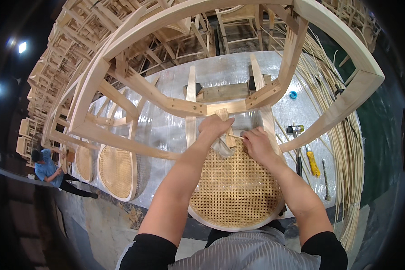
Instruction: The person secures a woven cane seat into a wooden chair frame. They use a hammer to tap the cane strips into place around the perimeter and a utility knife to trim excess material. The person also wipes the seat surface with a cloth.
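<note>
In front of me lies a pale wooden chair frame (pixel 175 104) with a woven cane panel (pixel 236 193) in its rounded rim. My left hand (pixel 215 126) is closed round a small flat wooden block (pixel 230 140) at the panel's far edge. A crumpled whitish cloth (pixel 222 148) sits beside the block, over the cane. Just to the right, the fingers of my right hand (pixel 257 143) are pinched on a thin pale strip (pixel 236 136) that reaches toward the block. Its far end is hidden by the block and fingers.
On the plastic-covered table (pixel 166 81), a mallet (pixel 296 130), a yellow-handled tool (pixel 313 164) and a blue tape roll (pixel 293 95) lie at right, beside long cane strips (pixel 346 180). More cane-panelled frames (pixel 117 171) stand left. A person (pixel 51 168) is at far left.
</note>
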`<state>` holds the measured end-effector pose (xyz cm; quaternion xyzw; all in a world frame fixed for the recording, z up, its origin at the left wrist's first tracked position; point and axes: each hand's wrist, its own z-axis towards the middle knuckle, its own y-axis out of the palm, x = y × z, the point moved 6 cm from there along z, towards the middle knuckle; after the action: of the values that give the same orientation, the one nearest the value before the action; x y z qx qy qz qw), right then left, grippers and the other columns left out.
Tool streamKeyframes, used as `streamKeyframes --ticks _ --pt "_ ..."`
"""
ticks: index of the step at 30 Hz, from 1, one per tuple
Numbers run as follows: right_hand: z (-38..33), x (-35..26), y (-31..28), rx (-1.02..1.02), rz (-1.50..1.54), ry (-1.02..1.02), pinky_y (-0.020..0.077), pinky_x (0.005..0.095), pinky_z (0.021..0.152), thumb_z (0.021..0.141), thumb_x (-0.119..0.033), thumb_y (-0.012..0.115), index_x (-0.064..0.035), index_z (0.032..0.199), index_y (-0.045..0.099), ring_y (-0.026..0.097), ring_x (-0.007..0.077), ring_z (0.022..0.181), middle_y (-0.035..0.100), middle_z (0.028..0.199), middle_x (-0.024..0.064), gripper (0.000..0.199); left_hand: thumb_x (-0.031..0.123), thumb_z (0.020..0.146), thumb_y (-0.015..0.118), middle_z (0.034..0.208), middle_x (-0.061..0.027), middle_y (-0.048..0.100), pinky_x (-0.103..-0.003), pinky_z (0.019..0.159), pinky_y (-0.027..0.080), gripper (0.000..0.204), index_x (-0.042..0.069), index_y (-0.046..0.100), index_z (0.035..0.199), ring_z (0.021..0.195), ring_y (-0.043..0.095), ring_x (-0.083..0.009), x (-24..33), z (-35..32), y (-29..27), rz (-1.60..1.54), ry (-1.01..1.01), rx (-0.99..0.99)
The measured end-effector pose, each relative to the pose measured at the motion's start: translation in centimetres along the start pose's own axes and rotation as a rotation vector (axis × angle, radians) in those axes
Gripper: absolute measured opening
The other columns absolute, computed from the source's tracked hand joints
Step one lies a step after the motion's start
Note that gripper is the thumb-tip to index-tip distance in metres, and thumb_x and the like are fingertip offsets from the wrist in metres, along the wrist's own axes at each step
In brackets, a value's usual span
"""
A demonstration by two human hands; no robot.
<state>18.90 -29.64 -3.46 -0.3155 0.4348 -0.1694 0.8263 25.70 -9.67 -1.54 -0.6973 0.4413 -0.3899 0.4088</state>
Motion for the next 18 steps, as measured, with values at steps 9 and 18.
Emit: streamKeyframes --ticks 9,18 --pt "-0.9 2.6 -0.5 -0.033 -0.076 0.045 0.0498 0.0483 0.090 0.091 -0.002 0.069 -0.0047 0.112 0.070 0.060 0.0396 0.103 0.069 0.104 0.0148 0.022 0.064 0.087 0.065 0.111 -0.0248 0.077 -0.047 0.093 0.059 0.074 -0.003 0.071 0.117 0.104 0.075 -0.0416 -3.1 -12.0 -7.9 0.132 0.077 -0.055" --pt "1.8 1.3 -0.6 -0.288 -0.131 -0.060 0.0518 0.0481 0.094 0.090 -0.003 0.069 -0.0065 0.127 0.068 0.060 0.0396 0.105 0.068 0.107 0.0176 0.037 0.058 0.081 0.077 0.107 -0.0250 0.077 -0.047 0.091 0.060 0.071 -0.001 0.069 0.118 0.103 0.076 -0.0393 -26.7 -17.7 1.4 0.269 -0.300 -0.021"
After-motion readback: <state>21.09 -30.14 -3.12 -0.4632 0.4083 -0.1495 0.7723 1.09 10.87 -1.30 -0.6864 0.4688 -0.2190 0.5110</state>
